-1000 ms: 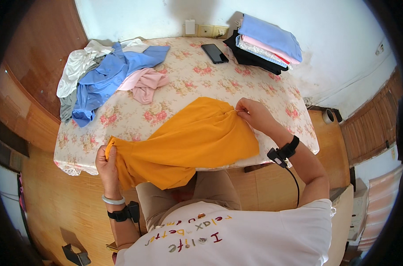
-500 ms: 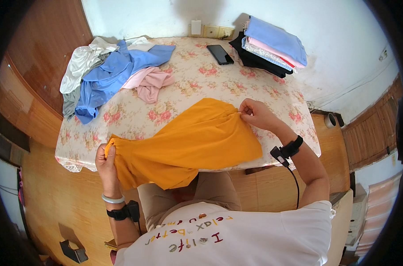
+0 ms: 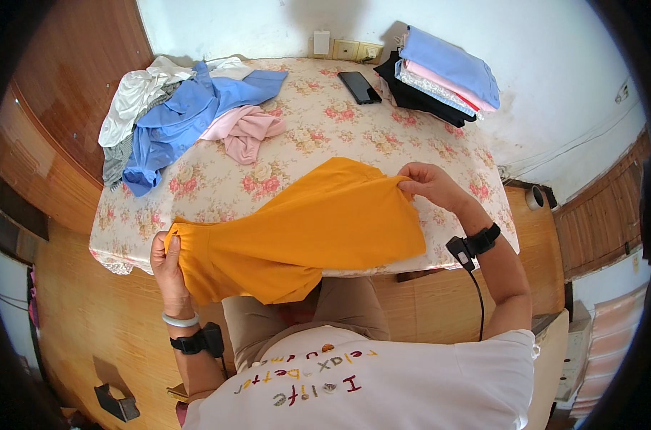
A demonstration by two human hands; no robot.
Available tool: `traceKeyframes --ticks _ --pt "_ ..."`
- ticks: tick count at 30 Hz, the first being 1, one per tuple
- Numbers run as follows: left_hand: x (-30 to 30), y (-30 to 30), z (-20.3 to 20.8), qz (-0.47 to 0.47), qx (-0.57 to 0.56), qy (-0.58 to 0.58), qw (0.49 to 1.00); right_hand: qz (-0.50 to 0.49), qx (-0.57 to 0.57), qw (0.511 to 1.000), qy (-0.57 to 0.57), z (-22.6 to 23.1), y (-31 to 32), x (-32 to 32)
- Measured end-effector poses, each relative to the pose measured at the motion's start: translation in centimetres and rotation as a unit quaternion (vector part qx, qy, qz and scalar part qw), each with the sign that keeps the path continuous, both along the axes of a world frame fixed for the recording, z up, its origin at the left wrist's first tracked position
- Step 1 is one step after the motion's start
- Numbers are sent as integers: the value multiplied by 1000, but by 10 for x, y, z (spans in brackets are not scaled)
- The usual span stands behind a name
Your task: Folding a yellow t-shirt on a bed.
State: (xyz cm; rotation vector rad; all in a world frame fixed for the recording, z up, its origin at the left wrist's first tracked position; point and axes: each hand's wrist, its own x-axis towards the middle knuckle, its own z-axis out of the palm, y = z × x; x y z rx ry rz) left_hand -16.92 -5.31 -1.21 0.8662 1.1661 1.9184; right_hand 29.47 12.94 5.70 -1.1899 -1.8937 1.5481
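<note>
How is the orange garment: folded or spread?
Spread, loosely: the orange garment stretches between the left hand, gripping its gathered end, and the right hand, pinching its opposite side. Hidden layers: cannot tell.

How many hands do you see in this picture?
2. The left hand holds the left end of the orange cloth, and the right hand pinches its upper right edge. Some fingers are partly hidden, but no other hand shows.

White top [image 3: 411, 373], short-sleeved, carries multicoloured lettering [image 3: 351, 384] across the chest. Trousers [image 3: 257, 322] are beige. Left forearm [image 3: 202, 374] bears pale bangle [image 3: 180, 321], black strapped module [image 3: 211, 340]. Right forearm [image 3: 499, 276] bears black strapped device [image 3: 460, 253], thin black cable [image 3: 480, 301].
</note>
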Motion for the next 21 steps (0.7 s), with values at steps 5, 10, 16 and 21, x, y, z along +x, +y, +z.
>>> traceKeyframes --ticks 5,10,16,21 --pt "1 2 -1 -1 -3 -1 1000 2 144 971 -190 -6 3 -8" --pt "-2 1 -4 -8 -7 9 1000 -52 160 956 -240 -5 9 -25" --pt "1 2 0 7 -12 16 1000 -55 75 977 -193 -20 22 -24" --pt "-2 2 -3 2 -9 25 1000 -69 109 981 -147 -17 14 -23"
